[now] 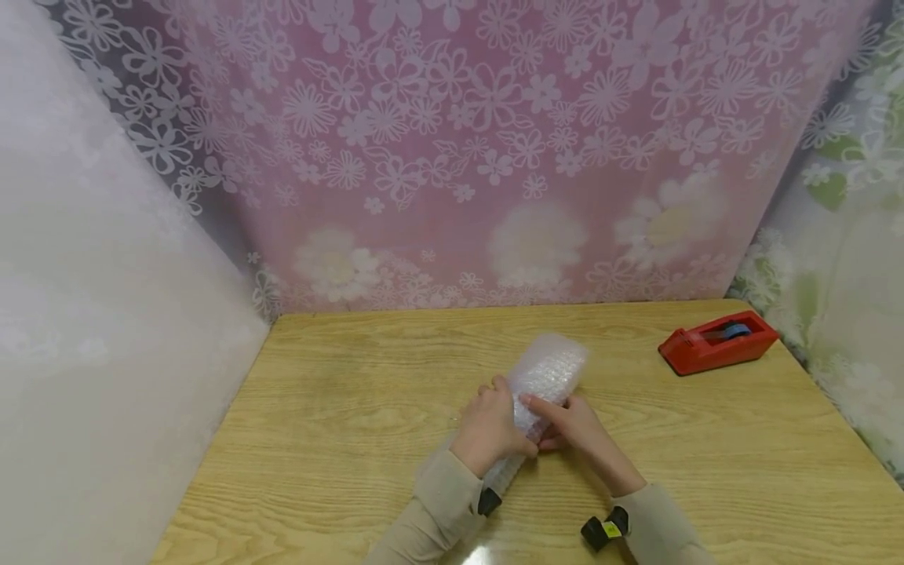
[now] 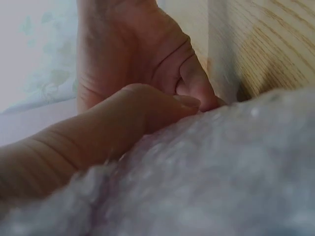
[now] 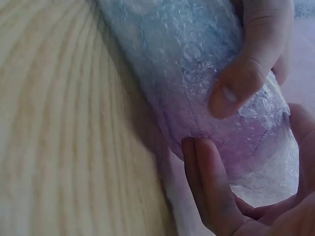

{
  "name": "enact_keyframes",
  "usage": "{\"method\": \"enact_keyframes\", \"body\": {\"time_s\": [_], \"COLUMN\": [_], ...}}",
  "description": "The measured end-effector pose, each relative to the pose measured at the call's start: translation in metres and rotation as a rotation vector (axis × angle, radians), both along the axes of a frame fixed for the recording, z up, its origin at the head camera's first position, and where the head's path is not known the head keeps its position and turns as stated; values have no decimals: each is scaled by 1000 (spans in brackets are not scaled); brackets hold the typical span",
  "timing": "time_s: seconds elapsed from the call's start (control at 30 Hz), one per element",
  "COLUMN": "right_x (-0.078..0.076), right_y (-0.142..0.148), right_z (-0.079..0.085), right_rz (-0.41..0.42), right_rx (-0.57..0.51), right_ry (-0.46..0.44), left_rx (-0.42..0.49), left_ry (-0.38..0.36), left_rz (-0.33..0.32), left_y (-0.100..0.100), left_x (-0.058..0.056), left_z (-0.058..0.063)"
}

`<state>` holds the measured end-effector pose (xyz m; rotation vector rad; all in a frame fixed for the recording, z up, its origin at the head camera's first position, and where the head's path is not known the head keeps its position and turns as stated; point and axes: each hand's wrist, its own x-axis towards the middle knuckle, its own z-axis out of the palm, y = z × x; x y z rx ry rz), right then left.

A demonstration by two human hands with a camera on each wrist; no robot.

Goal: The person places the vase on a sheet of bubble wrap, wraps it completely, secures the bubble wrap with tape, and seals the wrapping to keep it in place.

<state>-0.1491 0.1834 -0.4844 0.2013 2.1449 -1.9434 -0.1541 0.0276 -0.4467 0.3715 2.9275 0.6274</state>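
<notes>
A long bundle in clear bubble wrap [image 1: 554, 367] lies slantwise on the table between my hands. Purple and bluish tints show through the wrap in the right wrist view; what is inside cannot be made out. My left hand [image 1: 487, 428] grips the bundle from the left, its thumb [image 3: 238, 83] pressed on the wrap. From the right, my right hand [image 1: 582, 435] holds the wrap's edge, thumb on top and fingers [image 3: 211, 172] against the side. In the left wrist view, the bubble wrap [image 2: 236, 172] fills the foreground, the left thumb near the right hand.
A red tape dispenser [image 1: 720, 343] with a blue-cored roll stands at the table's back right. The wooden table [image 1: 339, 416] is bordered by a pink floral cloth [image 1: 452, 157] behind and pale sheets at both sides. A dark wrist device [image 1: 605, 530] is on the right cuff.
</notes>
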Motion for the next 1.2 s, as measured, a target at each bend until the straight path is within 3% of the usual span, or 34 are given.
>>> {"method": "enact_keyframes", "body": {"time_s": [0.47,0.63,0.73,0.9,1.03,1.2], "right_x": [-4,-8,-12,-17,-19,-32], "right_y": [0,17,32,57,72,94], "right_z": [7,11,11,12,18,2], "right_rz": [-8,-52,-167,-451,-665,-856], "right_rx": [161,129,63,-97,-264,-357], "right_ry": [32,79,164,278,293,248], "left_rx": [130,131,120,111,105,92], "left_ry": [-13,-39,-42,-34,-27,-28], "left_rz": [42,53,63,77,83,90], "left_y": [-4,-5,-5,-5,-4,-4], "left_x": [-2,-3,-3,-4,-4,-4], "left_z": [-7,-6,-5,-6,-6,-7]}}
